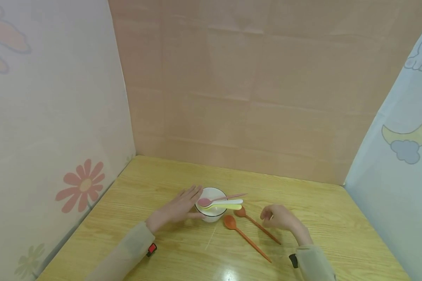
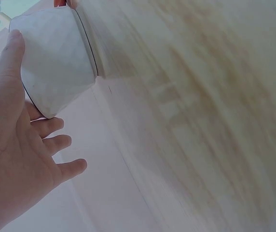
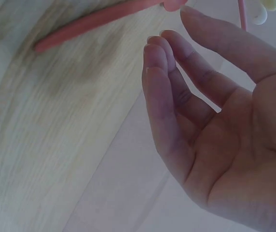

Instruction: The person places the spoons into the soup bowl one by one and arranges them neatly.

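Observation:
A white bowl [image 1: 214,216] with a dark rim stands on the wooden table. A pink spoon [image 1: 204,202], a white spoon [image 1: 237,201] and a yellow spoon [image 1: 235,207] lie in it, handles pointing right. My left hand [image 1: 177,208] touches the bowl's left side, thumb at the near side, straight fingers toward the far side. In the left wrist view, the index finger is partly hidden behind the bowl. Loosely curved and holding nothing, my right hand [image 1: 279,217] hovers beside an orange-brown spoon [image 1: 256,223]. A second orange-brown spoon [image 1: 247,238] lies nearer the front.
A plain tan sheet [image 1: 239,86] rises behind the table [image 1: 168,253]. Flower-printed cloth [image 1: 74,117] stands along the left, and cloth with a moon and cloud [image 1: 401,179] along the right.

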Action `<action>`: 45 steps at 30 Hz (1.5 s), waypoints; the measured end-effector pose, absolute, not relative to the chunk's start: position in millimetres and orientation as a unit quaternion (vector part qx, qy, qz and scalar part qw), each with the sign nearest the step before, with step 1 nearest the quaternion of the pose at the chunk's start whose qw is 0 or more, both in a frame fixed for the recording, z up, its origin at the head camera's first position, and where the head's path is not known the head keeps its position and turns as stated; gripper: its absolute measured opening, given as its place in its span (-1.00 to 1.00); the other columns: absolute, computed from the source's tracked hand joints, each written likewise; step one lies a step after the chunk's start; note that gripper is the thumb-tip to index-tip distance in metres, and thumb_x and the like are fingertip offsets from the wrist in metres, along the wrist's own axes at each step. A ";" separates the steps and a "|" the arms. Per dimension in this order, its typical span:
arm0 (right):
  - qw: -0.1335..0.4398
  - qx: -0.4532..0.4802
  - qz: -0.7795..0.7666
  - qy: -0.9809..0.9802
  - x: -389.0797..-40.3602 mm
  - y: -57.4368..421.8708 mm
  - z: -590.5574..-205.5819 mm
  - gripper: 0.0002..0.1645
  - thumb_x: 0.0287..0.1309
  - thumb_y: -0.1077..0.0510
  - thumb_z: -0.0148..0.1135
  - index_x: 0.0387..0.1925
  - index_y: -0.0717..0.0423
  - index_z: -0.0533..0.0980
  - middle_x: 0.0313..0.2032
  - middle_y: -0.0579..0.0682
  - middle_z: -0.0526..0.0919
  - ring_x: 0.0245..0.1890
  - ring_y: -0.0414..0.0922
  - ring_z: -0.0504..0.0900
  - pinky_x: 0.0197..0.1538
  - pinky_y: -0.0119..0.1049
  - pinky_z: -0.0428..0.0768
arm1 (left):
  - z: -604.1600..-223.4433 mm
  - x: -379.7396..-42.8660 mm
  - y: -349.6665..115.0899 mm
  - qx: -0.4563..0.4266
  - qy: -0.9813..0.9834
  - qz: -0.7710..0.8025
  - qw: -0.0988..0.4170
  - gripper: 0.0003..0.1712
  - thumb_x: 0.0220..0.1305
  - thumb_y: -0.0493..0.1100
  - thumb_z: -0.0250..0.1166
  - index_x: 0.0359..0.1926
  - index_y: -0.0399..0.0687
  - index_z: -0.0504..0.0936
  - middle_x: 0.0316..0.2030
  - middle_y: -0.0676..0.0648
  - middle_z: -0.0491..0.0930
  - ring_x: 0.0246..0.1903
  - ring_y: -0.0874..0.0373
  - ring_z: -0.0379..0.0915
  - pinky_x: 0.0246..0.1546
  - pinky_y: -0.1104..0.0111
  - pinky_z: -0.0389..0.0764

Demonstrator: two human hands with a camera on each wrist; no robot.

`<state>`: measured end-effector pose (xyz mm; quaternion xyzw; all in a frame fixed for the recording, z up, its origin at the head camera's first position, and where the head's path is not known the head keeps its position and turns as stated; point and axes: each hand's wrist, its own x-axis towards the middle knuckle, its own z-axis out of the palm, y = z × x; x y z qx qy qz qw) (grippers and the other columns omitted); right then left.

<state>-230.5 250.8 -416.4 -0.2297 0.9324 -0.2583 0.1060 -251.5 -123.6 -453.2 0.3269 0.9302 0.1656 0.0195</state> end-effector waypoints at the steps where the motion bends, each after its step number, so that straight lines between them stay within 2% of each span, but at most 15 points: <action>1: 0.108 -0.227 -0.258 0.933 -230.0 251.3 -417.6 -0.83 -0.02 0.35 0.23 -0.31 0.24 0.61 -0.43 -0.06 0.63 -0.48 -0.31 0.42 -0.41 -0.45 0.44 | -453.1 -251.3 -123.8 0.327 0.930 0.166 0.019 0.06 0.34 0.30 0.18 0.53 -0.30 0.00 0.55 -0.30 -0.01 0.55 -0.26 -0.11 0.48 -0.20 0.07; 6: 0.119 -0.219 -0.261 0.933 -227.2 253.2 -422.6 -0.86 0.01 0.29 0.32 -0.32 0.21 0.60 -0.43 -0.07 0.63 -0.47 -0.32 0.43 -0.41 -0.45 0.44 | -454.2 -251.6 -124.6 0.327 0.931 0.162 0.018 0.06 0.34 0.30 0.18 0.54 -0.30 0.00 0.55 -0.31 -0.01 0.55 -0.25 -0.11 0.48 -0.19 0.08; 16: 0.141 -0.207 -0.287 0.924 -223.0 257.0 -431.6 -0.74 -0.01 0.22 0.44 -0.27 0.25 0.60 -0.42 -0.07 0.58 -0.42 -0.28 0.43 -0.35 -0.46 0.44 | -454.9 -251.0 -125.3 0.319 0.933 0.166 0.025 0.08 0.34 0.32 0.16 0.55 -0.27 -0.03 0.56 -0.29 -0.04 0.56 -0.22 -0.15 0.49 -0.18 0.06; 45: 0.128 -0.208 -0.304 0.921 -223.3 257.2 -442.5 -0.77 -0.05 0.30 0.47 -0.35 0.28 0.57 -0.48 -0.02 0.59 -0.50 -0.31 0.44 -0.41 -0.48 0.45 | -455.0 -252.3 -123.3 0.321 0.934 0.157 0.020 0.08 0.34 0.34 0.15 0.55 -0.26 -0.02 0.56 -0.26 -0.03 0.55 -0.22 -0.12 0.48 -0.18 0.09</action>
